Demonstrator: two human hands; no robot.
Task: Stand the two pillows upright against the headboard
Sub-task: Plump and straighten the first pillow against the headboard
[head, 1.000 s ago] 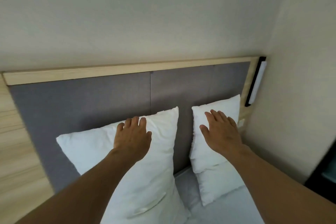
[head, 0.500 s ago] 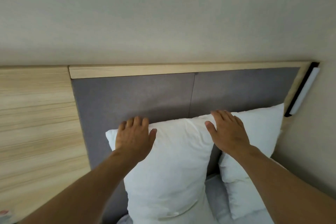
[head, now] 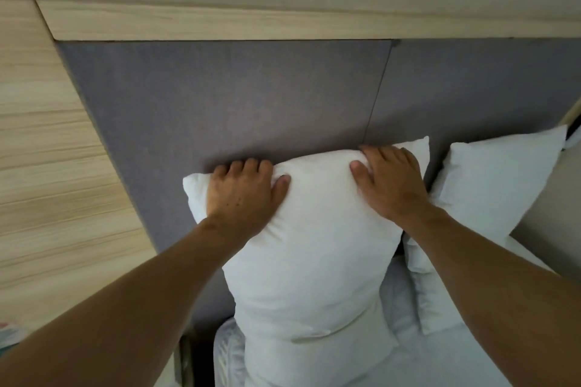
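Note:
A white left pillow (head: 311, 245) stands upright on the bed against the grey padded headboard (head: 251, 97). My left hand (head: 245, 195) grips its top left edge, fingers curled over the top and thumb in front. The top right corner is held by my right hand (head: 390, 182), its fingers hooked over the edge. A second white right pillow (head: 496, 179) leans upright against the headboard further right, partly behind my right forearm, with neither hand on it.
A light wood trim (head: 220, 22) caps the headboard, and a wood-grain wall panel (head: 47, 166) runs down the left. White bedding (head: 440, 361) lies below the pillows. A dark wall fixture (head: 574, 132) shows at the right edge.
My right hand has left the right pillow and come onto the left pillow's top right corner. Both hands now close over its top edge, and the view has swung left and closer.

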